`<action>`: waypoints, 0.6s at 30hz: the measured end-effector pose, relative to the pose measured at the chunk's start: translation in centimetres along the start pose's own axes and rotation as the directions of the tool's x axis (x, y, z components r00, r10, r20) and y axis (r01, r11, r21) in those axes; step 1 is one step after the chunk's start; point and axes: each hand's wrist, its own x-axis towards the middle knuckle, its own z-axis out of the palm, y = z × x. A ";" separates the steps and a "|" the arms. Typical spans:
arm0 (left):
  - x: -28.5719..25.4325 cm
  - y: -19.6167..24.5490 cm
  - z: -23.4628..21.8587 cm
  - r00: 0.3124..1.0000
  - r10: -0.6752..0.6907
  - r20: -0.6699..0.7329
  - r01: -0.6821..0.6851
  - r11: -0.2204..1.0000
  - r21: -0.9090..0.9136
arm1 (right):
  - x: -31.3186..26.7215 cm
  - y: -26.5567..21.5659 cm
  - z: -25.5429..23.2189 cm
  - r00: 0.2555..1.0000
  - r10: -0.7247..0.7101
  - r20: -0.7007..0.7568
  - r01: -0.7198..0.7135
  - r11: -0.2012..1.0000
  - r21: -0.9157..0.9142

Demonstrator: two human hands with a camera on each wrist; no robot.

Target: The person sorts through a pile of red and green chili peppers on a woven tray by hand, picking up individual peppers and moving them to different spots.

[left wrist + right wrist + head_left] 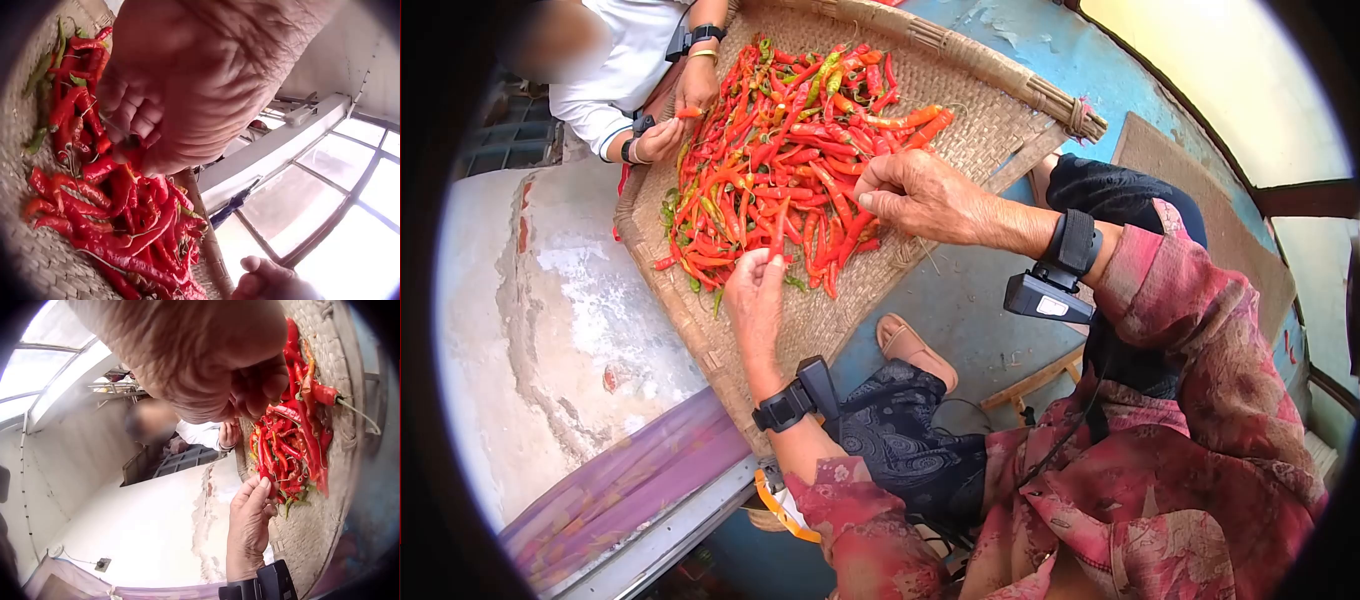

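My left hand point(758, 300) pinches a red chili pepper point(780, 225) between thumb and fingers at the near edge of the pile; the right wrist view shows the same grip from the side. My right hand point(930, 195) hovers over the right side of the heap, its fingers curled in, and no pepper shows in them. Beneath both hands, red chili peppers point(800, 150), with a few green and orange ones, lie heaped on a woven tray point(720, 340). In the left wrist view, my left palm point(206, 87) covers part of the pile.
Across the tray at the upper left, another person's hand point(662, 140) holds an orange-red pepper point(690, 113). A whitewashed ledge point(600, 290) borders the tray's left side. A thick bound rim point(1000, 75) runs along the far side. My sandalled foot point(915, 350) is below.
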 end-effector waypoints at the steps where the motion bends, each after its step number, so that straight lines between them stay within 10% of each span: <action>1: 0.5 -0.9 -0.7 1.000 -0.001 0.001 0.001 1.000 0.001 | 0.0 0.0 -0.1 1.000 0.003 0.008 -0.003 1.000 -0.001; 5: 1.3 -2.1 -1.1 0.873 0.005 -0.487 -0.144 0.958 -0.248 | -0.1 0.1 0.2 1.000 0.013 0.023 -0.014 1.000 0.013; 7: 1.3 -1.7 -0.8 0.804 0.270 -0.529 -0.082 0.933 0.351 | 0.0 0.2 0.3 1.000 0.004 0.021 -0.004 1.000 0.000; 10: 1.2 -0.8 2.6 0.986 0.142 -0.091 -0.135 0.988 0.077 | 0.0 0.2 0.4 0.997 0.063 0.036 -0.063 0.998 0.012; 15: 0.6 0.8 7.7 0.903 0.409 0.128 -0.424 0.808 0.409 | 0.0 0.5 0.6 0.998 0.040 0.049 -0.041 0.999 0.029; 18: 0.5 1.4 7.6 0.925 0.362 0.116 -0.378 0.847 0.372 | -0.1 0.2 0.5 0.998 0.036 0.049 -0.036 0.999 0.006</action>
